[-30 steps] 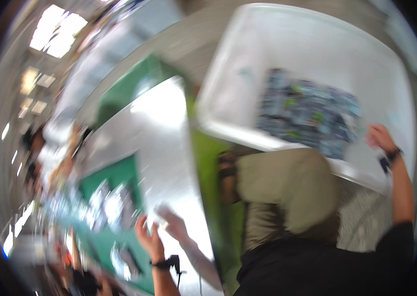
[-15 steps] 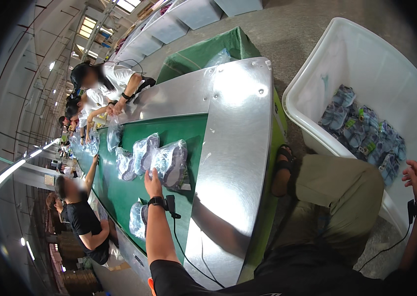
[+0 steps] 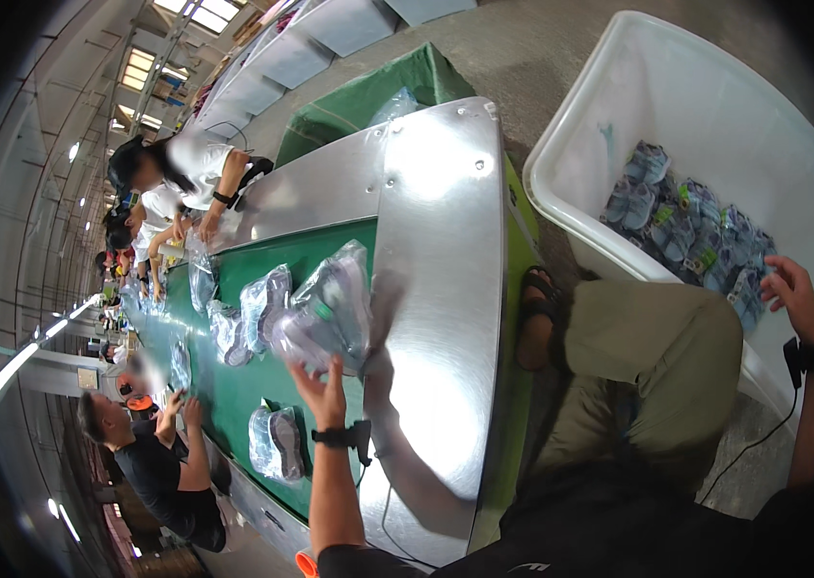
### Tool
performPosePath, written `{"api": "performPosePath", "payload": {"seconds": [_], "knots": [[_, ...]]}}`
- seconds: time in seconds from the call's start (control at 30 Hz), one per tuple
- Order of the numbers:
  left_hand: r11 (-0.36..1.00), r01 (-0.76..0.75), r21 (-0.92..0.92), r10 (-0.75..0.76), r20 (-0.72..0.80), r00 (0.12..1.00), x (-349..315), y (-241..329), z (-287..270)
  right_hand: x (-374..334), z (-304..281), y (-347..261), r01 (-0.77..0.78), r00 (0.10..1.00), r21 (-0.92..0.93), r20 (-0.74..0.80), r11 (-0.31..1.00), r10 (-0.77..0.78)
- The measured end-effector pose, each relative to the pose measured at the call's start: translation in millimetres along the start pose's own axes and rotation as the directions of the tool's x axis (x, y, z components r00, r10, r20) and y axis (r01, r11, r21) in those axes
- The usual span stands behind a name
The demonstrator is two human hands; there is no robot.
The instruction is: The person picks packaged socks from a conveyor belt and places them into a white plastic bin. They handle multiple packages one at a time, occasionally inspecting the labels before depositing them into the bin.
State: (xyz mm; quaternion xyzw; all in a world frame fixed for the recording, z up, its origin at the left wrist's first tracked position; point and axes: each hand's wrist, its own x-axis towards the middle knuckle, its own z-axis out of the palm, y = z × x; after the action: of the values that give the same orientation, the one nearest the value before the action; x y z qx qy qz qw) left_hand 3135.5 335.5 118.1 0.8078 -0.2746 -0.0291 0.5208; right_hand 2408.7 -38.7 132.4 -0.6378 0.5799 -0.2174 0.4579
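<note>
A clear plastic bag with a pair of grey shoes (image 3: 330,303) is tilted up at the near end of the green conveyor belt. My left hand (image 3: 322,393) grips its lower edge, thumb and fingers at the plastic. On the belt beyond it lie more bagged shoes (image 3: 264,306), and another bagged pair (image 3: 276,441) is near the belt's left side. My right hand (image 3: 792,293) is over the right part of a big white bin (image 3: 725,96), its fingers curved and apart with nothing seen in them. Several bagged blue-grey shoes (image 3: 691,226) are heaped inside that bin.
A steel end plate (image 3: 436,318) borders the belt (image 3: 234,385). Beyond it stands a green fabric-covered container (image 3: 368,106). Co-workers (image 3: 161,472) work along both sides of the belt. White bins (image 3: 349,29) line the far floor. A cable hangs from each of my wrists.
My left hand has taken hold of the nearest bagged shoes and tipped them up off the belt. The co-worker in black has drawn an outstretched arm back. My view has shifted slightly.
</note>
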Motion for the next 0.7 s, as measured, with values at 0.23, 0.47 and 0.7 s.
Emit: {"api": "performPosePath", "payload": {"seconds": [0.23,0.47,0.7], "knots": [[0.994,-0.093,0.061,0.072,0.292,0.954,-76.4,78.9,-4.2,1.2,14.8,-45.1,0.071,0.995,-0.001,0.072,0.998,-0.070],[0.992,0.126,0.011,-0.121,0.366,0.923,-85.8,114.5,42.7,-9.2,44.2,-97.2,0.112,0.973,0.078,0.195,0.991,-0.125],[0.649,0.566,-0.507,-0.145,0.649,0.747,-96.5,144.2,93.6,-27.5,57.3,-133.3,0.285,0.886,0.189,0.322,0.940,-0.333]]}}
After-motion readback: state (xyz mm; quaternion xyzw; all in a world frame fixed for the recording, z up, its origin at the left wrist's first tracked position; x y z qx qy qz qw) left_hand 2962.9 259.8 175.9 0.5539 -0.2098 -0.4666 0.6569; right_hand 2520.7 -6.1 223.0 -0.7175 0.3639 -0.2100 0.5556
